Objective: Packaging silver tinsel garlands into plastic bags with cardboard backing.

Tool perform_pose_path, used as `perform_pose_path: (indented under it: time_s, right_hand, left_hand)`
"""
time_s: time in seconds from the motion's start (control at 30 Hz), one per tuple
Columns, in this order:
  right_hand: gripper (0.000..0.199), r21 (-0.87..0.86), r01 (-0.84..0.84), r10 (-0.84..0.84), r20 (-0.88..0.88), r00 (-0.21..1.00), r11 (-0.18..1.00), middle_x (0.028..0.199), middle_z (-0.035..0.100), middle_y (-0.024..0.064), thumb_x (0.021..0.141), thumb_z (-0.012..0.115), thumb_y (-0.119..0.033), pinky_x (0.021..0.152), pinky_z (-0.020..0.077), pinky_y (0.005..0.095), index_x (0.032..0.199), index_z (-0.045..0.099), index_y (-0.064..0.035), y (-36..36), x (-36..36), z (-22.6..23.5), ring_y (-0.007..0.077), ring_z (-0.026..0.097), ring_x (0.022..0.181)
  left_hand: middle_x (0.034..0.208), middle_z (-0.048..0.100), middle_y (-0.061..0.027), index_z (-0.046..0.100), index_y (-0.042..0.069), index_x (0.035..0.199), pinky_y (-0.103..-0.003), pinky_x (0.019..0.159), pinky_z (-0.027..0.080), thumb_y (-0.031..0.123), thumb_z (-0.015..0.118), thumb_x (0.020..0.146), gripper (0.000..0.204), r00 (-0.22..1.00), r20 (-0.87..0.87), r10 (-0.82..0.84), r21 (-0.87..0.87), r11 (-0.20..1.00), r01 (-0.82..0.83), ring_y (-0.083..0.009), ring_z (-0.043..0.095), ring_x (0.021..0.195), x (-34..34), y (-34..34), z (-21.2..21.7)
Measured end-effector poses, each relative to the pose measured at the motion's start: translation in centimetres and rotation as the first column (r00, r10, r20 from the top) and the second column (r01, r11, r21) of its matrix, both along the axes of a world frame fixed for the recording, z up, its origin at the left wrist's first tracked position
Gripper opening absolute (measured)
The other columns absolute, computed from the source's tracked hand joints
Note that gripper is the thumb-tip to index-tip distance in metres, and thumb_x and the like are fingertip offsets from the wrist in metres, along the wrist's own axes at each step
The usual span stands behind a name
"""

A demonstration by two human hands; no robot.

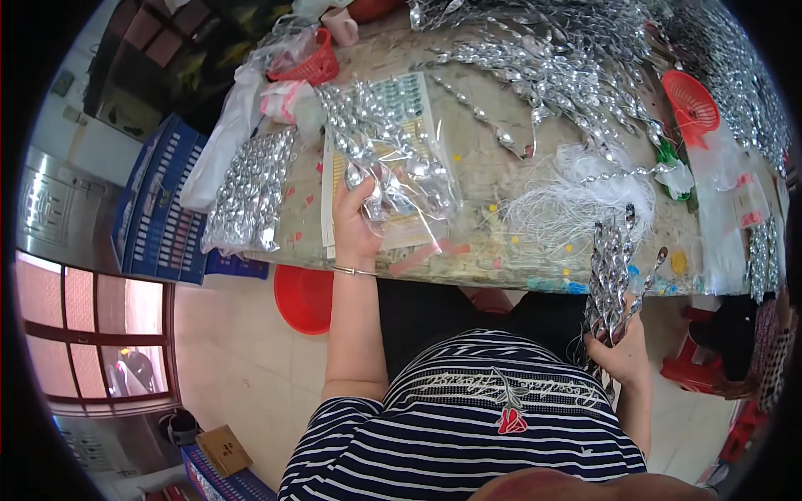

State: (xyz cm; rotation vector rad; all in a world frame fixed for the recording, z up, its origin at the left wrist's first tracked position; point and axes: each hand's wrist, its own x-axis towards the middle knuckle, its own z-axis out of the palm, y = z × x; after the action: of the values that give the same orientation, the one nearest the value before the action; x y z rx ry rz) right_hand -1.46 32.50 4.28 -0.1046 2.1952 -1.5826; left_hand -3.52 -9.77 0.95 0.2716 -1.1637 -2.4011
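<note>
strips [609, 280], twisted and silvery, sit gripped in right fingers [606, 353]; left fingers [357, 198] pinch crinkly clear plastic [430, 210].

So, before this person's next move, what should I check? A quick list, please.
1. Left fingers on the clear plastic packet of silver twists: ok.
2. Right fingers closed around the bundle of shiny silver twisted strips: ok.
3. Bundle's strips all lying together: not ok, one strip splays rightward.
4. Bundle free of the tangled heap of thin white strands: cannot tell, they overlap in this view.
5. Packet's opening: cannot tell.
</note>
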Motion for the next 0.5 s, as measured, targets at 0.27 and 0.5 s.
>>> perform_pose_path:
  time_s: [0.27, 0.5]
  right_hand:
    - [0.069, 0.174, -0.062, 0.052, 0.059, 0.997, 0.983, 0.087, 0.056, 0.0012, 0.067, 0.072, -0.001, 0.063, 0.0461, 0.0231, 0.128, 0.04, -0.0016, -3.0, -1.3, 0.0, 0.0068, 0.053, 0.071]
    - [0.068, 0.261, -0.142, 0.117, 0.11, 0.987, 0.955, 0.084, 0.057, 0.0006, 0.066, 0.075, -0.007, 0.064, 0.0464, 0.0233, 0.125, 0.043, -0.0003, -4.3, -1.8, -0.5, 0.0068, 0.054, 0.071]
  left_hand:
    - [0.11, 0.062, -0.009, 0.05, -0.001, 0.124, -0.031, 0.082, 0.051, 0.002, 0.061, 0.086, 0.04, 0.938, 0.294, 0.183, -0.25, 0.962, -0.109, -0.0174, 0.061, 0.096, 2.3, -2.6, -4.1]
    - [0.124, 0.053, -0.0186, 0.046, -0.006, 0.128, -0.032, 0.088, 0.046, 0.01, 0.07, 0.081, 0.055, 0.75, 0.239, 0.616, -0.896, 0.438, -0.074, -0.0249, 0.056, 0.106, 4.3, -3.5, -4.4]
